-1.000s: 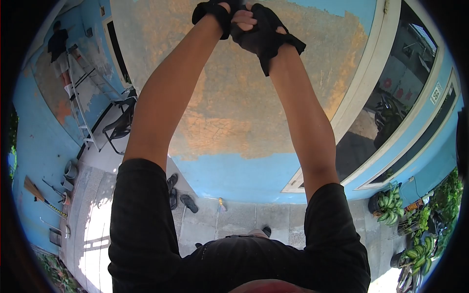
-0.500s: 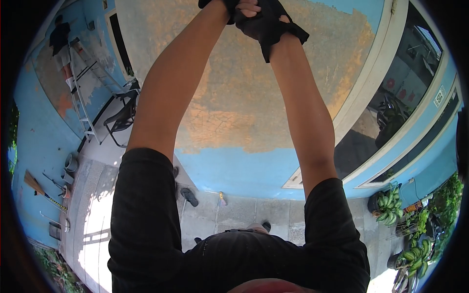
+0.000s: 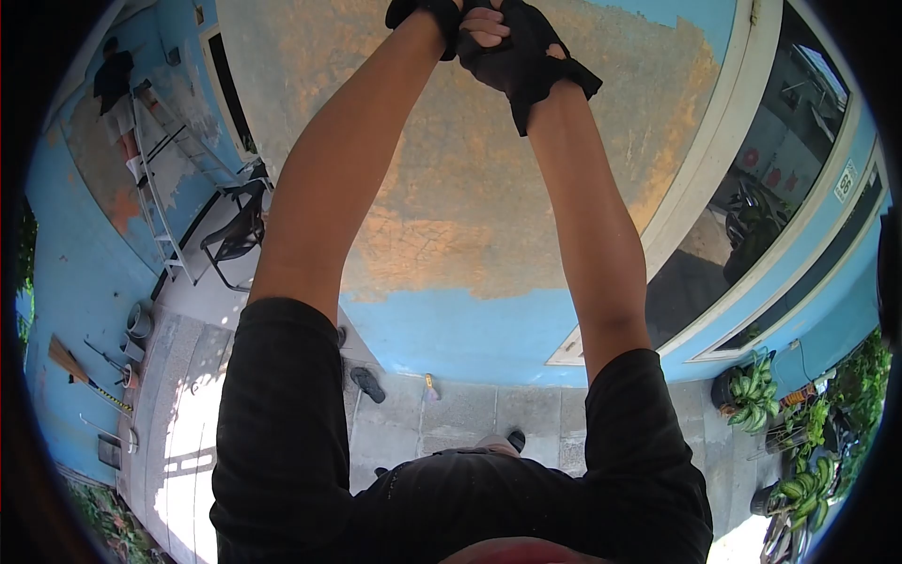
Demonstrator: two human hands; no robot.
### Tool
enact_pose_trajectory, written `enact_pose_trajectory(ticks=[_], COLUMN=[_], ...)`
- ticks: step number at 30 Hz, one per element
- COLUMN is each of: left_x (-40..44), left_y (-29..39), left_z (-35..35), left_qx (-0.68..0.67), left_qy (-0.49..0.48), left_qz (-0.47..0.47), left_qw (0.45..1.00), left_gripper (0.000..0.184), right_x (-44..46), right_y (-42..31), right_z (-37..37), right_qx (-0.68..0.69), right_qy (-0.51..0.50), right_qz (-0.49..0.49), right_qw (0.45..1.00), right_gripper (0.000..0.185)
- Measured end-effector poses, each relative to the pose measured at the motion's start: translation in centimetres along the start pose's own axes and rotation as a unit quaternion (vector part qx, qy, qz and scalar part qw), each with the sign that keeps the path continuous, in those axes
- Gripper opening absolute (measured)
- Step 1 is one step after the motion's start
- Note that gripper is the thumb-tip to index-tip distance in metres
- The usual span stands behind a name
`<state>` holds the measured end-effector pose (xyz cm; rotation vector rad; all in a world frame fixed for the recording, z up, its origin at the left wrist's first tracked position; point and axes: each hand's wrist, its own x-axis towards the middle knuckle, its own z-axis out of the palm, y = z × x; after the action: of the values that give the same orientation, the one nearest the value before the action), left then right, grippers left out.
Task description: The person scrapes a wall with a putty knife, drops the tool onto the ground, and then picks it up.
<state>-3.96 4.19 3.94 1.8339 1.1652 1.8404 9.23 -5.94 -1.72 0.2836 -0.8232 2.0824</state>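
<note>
Both my arms reach up in front of a wall (image 3: 442, 244) whose blue paint has come away over a wide grey and orange patch. My right hand (image 3: 512, 49), in a black fingerless glove, has its fingers curled closed. Whatever they grip, if anything, is hidden. Close beside it at the top edge is my left hand (image 3: 425, 17), also black-gloved. Its fingers are out of sight, cut off by the frame and covered by the glove.
At left a person (image 3: 115, 89) stands on a stepladder (image 3: 155, 188) by another wall. A black folding chair (image 3: 235, 230), broom (image 3: 68, 359) and buckets (image 3: 139, 321) are nearby. A brush-like object (image 3: 430, 388) and sandal (image 3: 367, 384) lie below; potted plants (image 3: 752, 395) stand right.
My two hands appear slightly lower in view, and the right one has shifted a little to the right. Its curled fingers stay closed.
</note>
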Motion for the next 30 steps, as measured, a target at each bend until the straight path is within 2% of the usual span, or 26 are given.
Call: enact_pose_trajectory(ticks=[1, 3, 4, 5, 6, 7, 8, 9, 11, 12, 13, 15, 18, 19, 20, 21, 23, 25, 30], left_x=[-4.2, -5.4, -2.5, 0.2, 2.0, 0.7, -2.8, -5.1, -1.6, -0.3, 0.7, 0.0, -2.2, -4.2, -4.6, -3.4, 0.8, -0.1, -3.1], left_y=[3.6, 4.5, 1.7, -1.3, -3.4, -0.7, 3.4, 5.4, 0.8, -1.4, -2.3, -2.3, 0.2, 2.5, 4.6, 2.5, -2.5, -0.7, 2.1], left_z=[-0.2, 0.0, 0.3, 0.5, 0.5, 0.4, -0.1, -0.3, 0.3, 0.5, 0.7, 0.6, -0.1, 0.2, 0.3, 0.5, 1.3, 0.7, 0.0], left_qx=[-0.089, -0.174, -0.002, 0.171, 0.270, 0.268, 0.118, -0.039, -0.065, 0.141, 0.338, 0.313, 0.371, 0.142, -0.098, -0.095, 0.062, 0.088, -0.066], left_qy=[0.003, 0.003, 0.016, 0.029, 0.039, 0.042, 0.008, -0.029, -0.032, -0.017, 0.002, 0.007, -0.023, -0.023, -0.017, -0.016, 0.054, 0.023, -0.028], left_qz=[-0.134, -0.262, -0.119, 0.029, 0.140, 0.146, -0.011, -0.171, -0.182, -0.053, 0.090, 0.085, 0.097, -0.057, -0.195, -0.198, 0.004, -0.006, -0.111], left_qw=[0.987, 0.949, 0.993, 0.984, 0.952, 0.951, 0.993, 0.984, 0.981, 0.988, 0.937, 0.946, 0.923, 0.988, 0.976, 0.975, 0.997, 0.996, 0.991], left_gripper=[0.042, 0.044, 0.043, 0.043, 0.043, 0.043, 0.044, 0.046, 0.048, 0.048, 0.048, 0.048, 0.046, 0.045, 0.045, 0.045, 0.042, 0.042, 0.041], right_x=[-0.3, -1.3, -1.3, -1.2, -1.0, -0.7, -0.2, 0.3, -0.2, -1.3, -1.6, -1.6, -0.3, -0.1, 0.4, -0.1, -1.1, -0.5, 0.0], right_y=[0.4, 0.6, 0.6, 0.6, 0.4, 0.0, -0.1, 0.0, 0.1, 0.5, 0.2, -0.1, -0.3, -0.2, -0.7, -0.5, -0.7, -0.8, -0.4], right_z=[-0.3, -0.8, -0.8, -1.0, -1.3, -1.3, -1.3, -1.5, -1.5, -1.4, -1.0, -1.5, -2.1, -2.2, -1.6, -1.6, -1.3, -1.4, -1.4], right_qx=[-0.001, -0.007, -0.015, -0.015, -0.011, -0.010, -0.012, -0.002, 0.005, 0.009, 0.008, 0.000, -0.012, -0.013, -0.021, -0.017, -0.019, -0.014, -0.029], right_qy=[-0.027, -0.008, 0.003, 0.000, -0.002, -0.006, -0.005, -0.027, -0.048, -0.014, 0.012, -0.002, -0.012, -0.010, -0.019, -0.019, 0.011, 0.005, -0.015], right_qz=[-0.021, -0.017, -0.013, -0.014, 0.000, 0.015, 0.016, 0.020, 0.024, 0.014, 0.002, 0.025, 0.048, 0.042, 0.034, 0.036, 0.035, 0.039, 0.021], right_qw=[0.999, 1.000, 1.000, 1.000, 1.000, 1.000, 1.000, 0.999, 0.999, 1.000, 1.000, 1.000, 0.999, 0.999, 0.999, 0.999, 0.999, 0.999, 0.999], right_gripper=[0.007, 0.008, 0.009, 0.009, 0.010, 0.010, 0.010, 0.009, 0.009, 0.011, 0.013, 0.015, 0.016, 0.016, 0.016, 0.016, 0.018, 0.018, 0.018])
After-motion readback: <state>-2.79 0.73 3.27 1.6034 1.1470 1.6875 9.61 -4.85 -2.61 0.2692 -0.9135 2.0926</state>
